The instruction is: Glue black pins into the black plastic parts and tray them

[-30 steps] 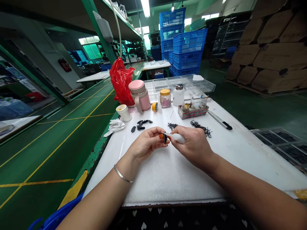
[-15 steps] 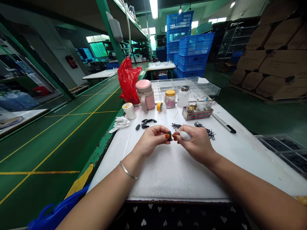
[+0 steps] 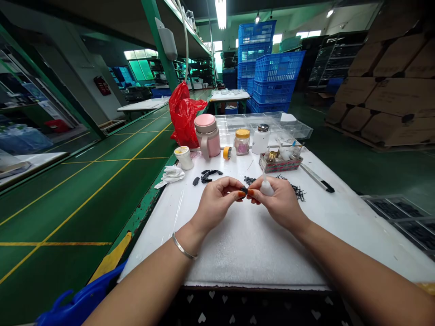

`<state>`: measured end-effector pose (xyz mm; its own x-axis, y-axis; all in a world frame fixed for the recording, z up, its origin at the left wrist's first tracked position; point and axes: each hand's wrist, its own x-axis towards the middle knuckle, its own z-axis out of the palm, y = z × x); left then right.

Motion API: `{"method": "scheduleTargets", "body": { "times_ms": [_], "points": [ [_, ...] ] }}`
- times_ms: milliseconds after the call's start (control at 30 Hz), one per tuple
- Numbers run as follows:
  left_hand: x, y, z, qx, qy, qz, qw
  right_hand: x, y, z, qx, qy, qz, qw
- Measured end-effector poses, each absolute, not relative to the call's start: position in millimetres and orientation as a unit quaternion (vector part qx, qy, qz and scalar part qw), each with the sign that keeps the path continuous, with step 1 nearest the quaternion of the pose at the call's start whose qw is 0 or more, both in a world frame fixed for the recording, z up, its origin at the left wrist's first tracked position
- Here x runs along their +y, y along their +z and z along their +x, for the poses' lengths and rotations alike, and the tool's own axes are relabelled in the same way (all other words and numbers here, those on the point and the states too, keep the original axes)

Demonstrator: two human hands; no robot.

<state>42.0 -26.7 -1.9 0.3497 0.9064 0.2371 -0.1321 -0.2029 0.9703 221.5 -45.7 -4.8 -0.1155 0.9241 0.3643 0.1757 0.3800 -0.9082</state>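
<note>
Pinching a small black part (image 3: 244,190) mid-worktop, the left hand (image 3: 217,201) is met by the right hand (image 3: 278,203), fingers curled round a white squeeze bottle (image 3: 266,186); nozzle alignment is judged next.

Factory assembly floor
Stacked blue crates (image 3: 268,68), cardboard cartons (image 3: 384,90) at far right, green marked floor (image 3: 84,190), steel shelving, foam-covered tabletop (image 3: 244,244).

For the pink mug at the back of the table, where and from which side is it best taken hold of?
Probably by the handle of the pink mug, coming from the near side: it stands upright with the handle facing the person. The red bag crowds its left; the yellow tape roll sits close on its right.
</note>
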Motion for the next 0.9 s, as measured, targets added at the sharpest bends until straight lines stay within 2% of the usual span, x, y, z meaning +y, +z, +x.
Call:
{"method": "scheduleTargets", "body": {
  "times_ms": [133,367,567,733,800,900],
  "points": [
    [-30,2,43,0.308,0.481,0.616,0.543,-42,-3,223,-0.616,0.437,-0.409,0.512],
    [-27,1,42,0.296,0.481,0.589,0.578,-45,1,227,-0.636,0.425,-0.416,0.492],
    [-25,-1,40,0.288,0.47,0.594,0.586,-47,-2,232,-0.71,0.282,-0.427,0.484],
    [-27,-1,40,0.321,0.493,0.652,0.478,-55,-3,226,-0.771,0.042,-0.421,0.477],
    [-28,0,39,0.316,0.494,0.657,0.474,-58,-3,223,-0.766,0.025,-0.422,0.484],
    [-28,0,38,0.279,0.47,0.638,0.542,-60,-2,221,-0.738,0.111,-0.442,0.498]
  ]
}}
